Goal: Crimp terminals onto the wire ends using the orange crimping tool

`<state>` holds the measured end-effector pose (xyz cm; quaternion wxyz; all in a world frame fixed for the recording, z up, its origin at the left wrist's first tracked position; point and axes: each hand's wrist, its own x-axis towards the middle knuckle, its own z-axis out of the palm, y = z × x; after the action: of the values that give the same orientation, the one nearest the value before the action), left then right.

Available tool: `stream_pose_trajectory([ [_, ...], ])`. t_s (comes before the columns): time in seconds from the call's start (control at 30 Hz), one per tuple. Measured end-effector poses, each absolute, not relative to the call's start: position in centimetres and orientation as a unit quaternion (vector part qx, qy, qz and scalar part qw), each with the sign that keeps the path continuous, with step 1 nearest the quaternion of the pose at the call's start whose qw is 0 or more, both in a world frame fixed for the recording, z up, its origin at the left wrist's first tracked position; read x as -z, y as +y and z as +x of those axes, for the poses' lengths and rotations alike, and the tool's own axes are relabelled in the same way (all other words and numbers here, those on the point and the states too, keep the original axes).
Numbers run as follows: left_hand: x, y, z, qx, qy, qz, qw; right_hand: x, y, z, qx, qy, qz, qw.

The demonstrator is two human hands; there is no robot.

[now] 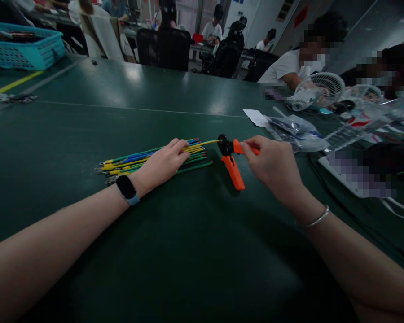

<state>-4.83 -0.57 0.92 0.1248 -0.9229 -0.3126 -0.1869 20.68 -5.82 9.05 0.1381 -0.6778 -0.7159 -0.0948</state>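
Orange-handled crimping pliers with a black head stand over the green table, their handles spread apart. My right hand is closed on the upper handle; the lower handle hangs free. A yellow wire runs from my left hand to the pliers' head, its tip hidden there. The fingers of my left hand are curled round this wire, above a bundle of yellow, blue and green wires lying on the table. Ring-shaped metal lugs show at the bundle's left end.
At the back left stands a blue plastic basket holding tools. Clear plastic bags and a white paper lie to the right, near a small white fan. A dark cable crosses the right side. Other people sit beyond the table.
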Motion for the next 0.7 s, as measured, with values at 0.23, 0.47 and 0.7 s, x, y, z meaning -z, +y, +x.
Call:
stream_pose_trajectory([
  [0.23,-0.8,-0.5,-4.9,0.203,-0.31,-0.917,0.148,-8.2,-5.8,20.9,0.098,-0.704,-0.682,0.17],
  [0.47,-0.9,-1.0,-4.9,0.205,-0.342,-0.902,0.164,-10.0,-4.7,20.5,0.116,-0.755,-0.645,0.033],
  [0.7,-0.8,-0.8,-5.4,0.267,-0.476,-0.823,0.154,-10.9,-2.6,21.3,0.107,-0.774,-0.623,0.019],
])
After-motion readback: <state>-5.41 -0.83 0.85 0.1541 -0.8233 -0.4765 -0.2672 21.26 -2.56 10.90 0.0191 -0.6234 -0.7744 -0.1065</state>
